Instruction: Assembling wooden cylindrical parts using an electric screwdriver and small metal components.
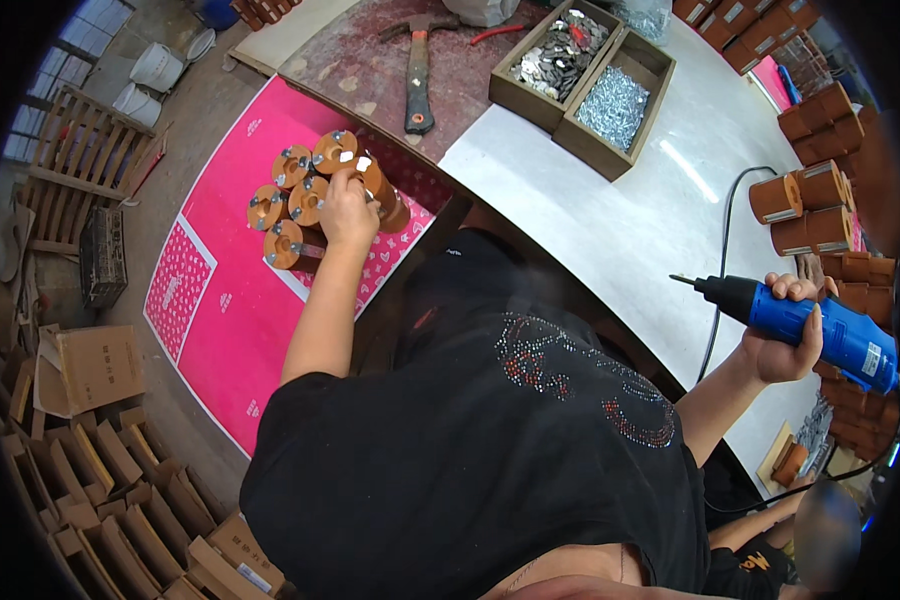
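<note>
My left hand [349, 212] is over a cluster of brown round wooden-looking cylinders [282, 243] with metal clips on their ends. Its fingers are curled together against the cluster's right side, and whatever they grip is hidden. The cylinders stand close together on a bright pink printed sheet [210, 300]. Out to the right, my right hand [788, 335] is wrapped round a blue power screwdriver [838, 340]. Its black nose and thin bit point left above the white tabletop [570, 225].
Beyond the cylinders lies a claw hammer [419, 85]. Wooden boxes hold metal clips [560, 55] and screws [613, 108]. A black cord [727, 230] crosses the white top. More brown cylinders [805, 200] are stacked at right, near another person's arm [760, 522]. Cardboard boxes [100, 365] fill the lower left.
</note>
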A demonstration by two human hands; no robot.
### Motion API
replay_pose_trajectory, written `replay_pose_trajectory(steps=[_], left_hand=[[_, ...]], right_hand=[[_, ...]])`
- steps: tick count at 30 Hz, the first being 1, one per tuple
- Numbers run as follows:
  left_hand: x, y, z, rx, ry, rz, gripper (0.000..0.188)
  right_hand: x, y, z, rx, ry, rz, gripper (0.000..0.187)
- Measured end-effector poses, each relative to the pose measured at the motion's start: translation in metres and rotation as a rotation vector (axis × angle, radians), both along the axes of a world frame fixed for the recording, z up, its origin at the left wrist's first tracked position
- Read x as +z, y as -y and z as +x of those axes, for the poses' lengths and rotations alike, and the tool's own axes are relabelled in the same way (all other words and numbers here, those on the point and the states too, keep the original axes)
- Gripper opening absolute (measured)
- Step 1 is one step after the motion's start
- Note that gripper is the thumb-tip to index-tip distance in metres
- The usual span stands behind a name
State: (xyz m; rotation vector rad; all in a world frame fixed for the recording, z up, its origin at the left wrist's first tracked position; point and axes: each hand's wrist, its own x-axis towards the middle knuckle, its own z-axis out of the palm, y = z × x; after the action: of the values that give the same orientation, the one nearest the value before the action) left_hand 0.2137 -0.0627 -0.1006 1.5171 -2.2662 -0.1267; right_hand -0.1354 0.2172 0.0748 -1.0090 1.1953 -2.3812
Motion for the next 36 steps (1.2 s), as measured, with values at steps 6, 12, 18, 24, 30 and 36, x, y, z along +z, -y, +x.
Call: replay_pose_trajectory(steps=[6,12,18,24,30,36], left_hand=[[-0.025,0.005,0.000,-0.060,-0.029,-0.113,0.028],[-0.015,0.008,0.002,-0.059,-0.039,-0.002,0.035],[0.063,0.016,-0.050,-0.100,-0.430,0.003,0.046],[0.145,0.005,-0.143,-0.492,-0.808,0.130,0.044],[0.203,-0.039,-0.258,-1.103,-0.740,0.099,0.045],[0.213,-0.082,-0.391,-1.440,-0.481,-0.003,0.042]], right_hand=[[-0.002,0.000,-0.006,0.018,0.018,0.017,0.029],[-0.012,-0.002,-0.007,0.057,0.026,-0.007,0.031],[-0.044,-0.016,-0.022,0.081,0.340,-0.129,0.040],[-0.094,0.005,-0.034,-0.054,0.631,-0.191,0.036],[-0.130,0.004,-0.036,-0.138,0.808,-0.173,0.035],[-0.143,0.012,-0.037,-0.066,0.788,-0.122,0.037]])
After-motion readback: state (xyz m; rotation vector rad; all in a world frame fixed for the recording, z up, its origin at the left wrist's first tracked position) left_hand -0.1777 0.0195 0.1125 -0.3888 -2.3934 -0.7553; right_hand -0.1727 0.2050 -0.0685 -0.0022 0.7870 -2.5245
